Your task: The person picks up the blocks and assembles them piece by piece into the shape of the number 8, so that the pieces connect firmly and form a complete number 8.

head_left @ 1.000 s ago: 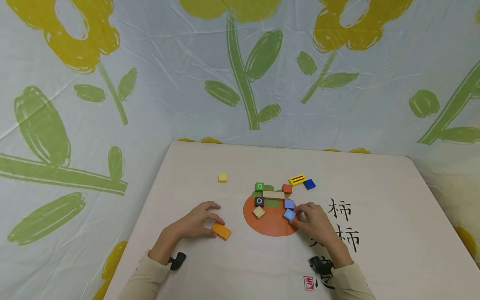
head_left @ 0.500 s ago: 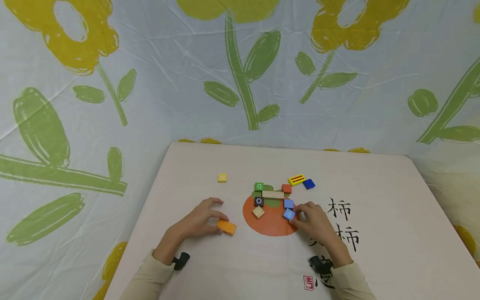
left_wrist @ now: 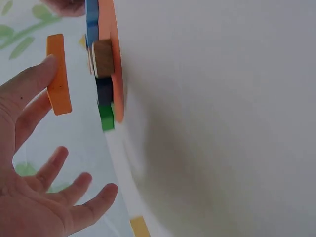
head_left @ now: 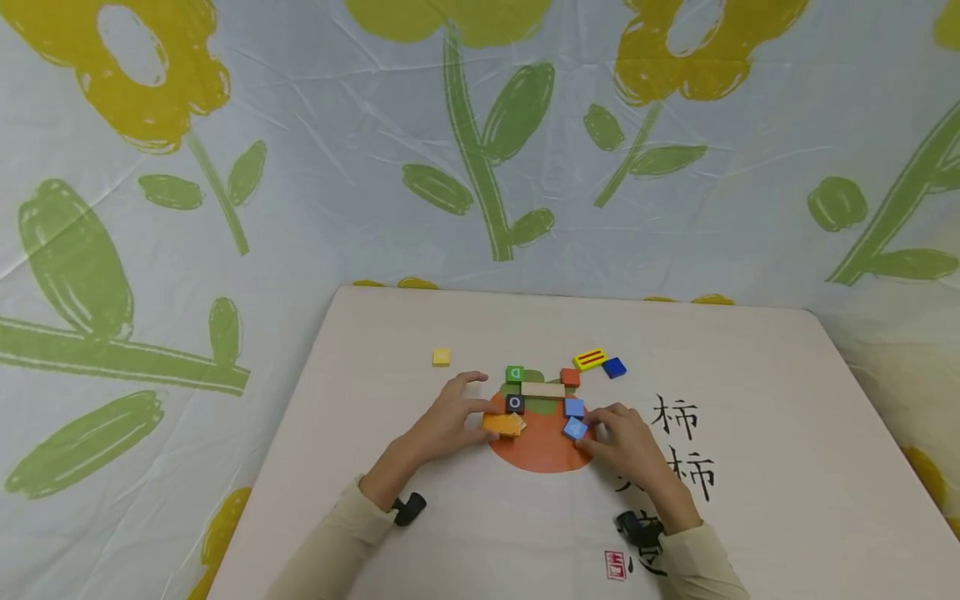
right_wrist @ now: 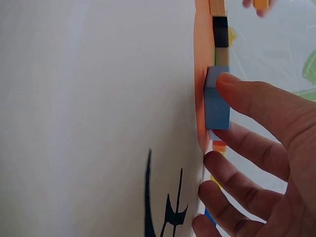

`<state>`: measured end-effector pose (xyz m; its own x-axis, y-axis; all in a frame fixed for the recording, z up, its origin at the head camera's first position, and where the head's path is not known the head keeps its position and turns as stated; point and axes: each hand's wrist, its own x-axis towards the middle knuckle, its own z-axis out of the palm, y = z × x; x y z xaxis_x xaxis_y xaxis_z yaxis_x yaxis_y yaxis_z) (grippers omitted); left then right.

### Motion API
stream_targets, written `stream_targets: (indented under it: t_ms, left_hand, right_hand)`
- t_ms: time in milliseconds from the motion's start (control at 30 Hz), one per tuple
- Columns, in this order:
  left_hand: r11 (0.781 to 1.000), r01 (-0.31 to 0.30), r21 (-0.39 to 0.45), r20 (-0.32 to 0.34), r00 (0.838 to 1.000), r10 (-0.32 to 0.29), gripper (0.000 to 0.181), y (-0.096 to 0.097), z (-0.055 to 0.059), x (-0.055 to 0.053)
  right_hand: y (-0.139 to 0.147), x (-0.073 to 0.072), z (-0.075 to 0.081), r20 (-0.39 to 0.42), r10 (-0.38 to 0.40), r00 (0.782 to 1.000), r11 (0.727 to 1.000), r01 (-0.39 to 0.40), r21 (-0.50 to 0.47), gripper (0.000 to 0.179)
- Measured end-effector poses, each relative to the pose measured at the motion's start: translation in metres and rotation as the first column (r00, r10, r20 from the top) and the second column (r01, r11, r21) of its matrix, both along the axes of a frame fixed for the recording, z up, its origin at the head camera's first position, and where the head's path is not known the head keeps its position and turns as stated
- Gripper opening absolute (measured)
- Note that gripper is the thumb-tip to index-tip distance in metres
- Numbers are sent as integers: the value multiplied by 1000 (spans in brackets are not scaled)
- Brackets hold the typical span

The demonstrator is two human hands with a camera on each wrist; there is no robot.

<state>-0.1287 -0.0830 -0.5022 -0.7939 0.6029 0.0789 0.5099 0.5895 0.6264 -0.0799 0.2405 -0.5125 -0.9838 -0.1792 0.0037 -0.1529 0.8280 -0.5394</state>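
My left hand (head_left: 444,423) pinches an orange rectangular block (left_wrist: 60,81) between thumb and index finger, the other fingers spread. In the left wrist view the block is held off the table, level with a wooden block (left_wrist: 103,58) on the orange persimmon print; from the head it partly covers that block. My right hand (head_left: 628,446) pinches a blue block (right_wrist: 217,109) that rests on the print's right side. Just behind it sits another blue block (head_left: 574,407). A black block (head_left: 515,404) marked with a white O stands behind the wooden one.
Behind lie a green block (head_left: 514,374), a pale plank (head_left: 543,390) and a red block (head_left: 570,377). Farther right are a striped yellow block (head_left: 590,359) and a dark blue block (head_left: 614,367). A pale yellow block (head_left: 441,357) lies back left on the table.
My left hand has carried the orange block rightward and away from me, from the bare cloth to above the wooden block. The right hand keeps its hold on the blue block in place.
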Motion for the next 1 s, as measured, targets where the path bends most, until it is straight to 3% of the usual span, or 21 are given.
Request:
stream_targets:
  t_ms: [300, 467, 767, 1000]
  left_hand:
    - [999, 10, -31, 44, 999, -9, 31, 40, -1, 0]
    - [998, -1, -67, -8, 1000, 0, 33, 56, -5, 4]
    - [981, -72, -183, -49, 997, 64, 33, 74, -7, 12]
    - [972, -94, -217, -60, 995, 83, 34, 82, -9, 15]
  right_hand:
    - [0, 0, -1, 5, 0, 1000, 1000, 0, 3, 24]
    - [1, 0, -2, 3, -2, 1000, 1000, 2, 8, 26]
    - [1, -1, -1, -4, 2, 1000, 1000, -1, 5, 25]
    - [2, 0, -1, -5, 5, 1000, 1000, -5, -1, 23]
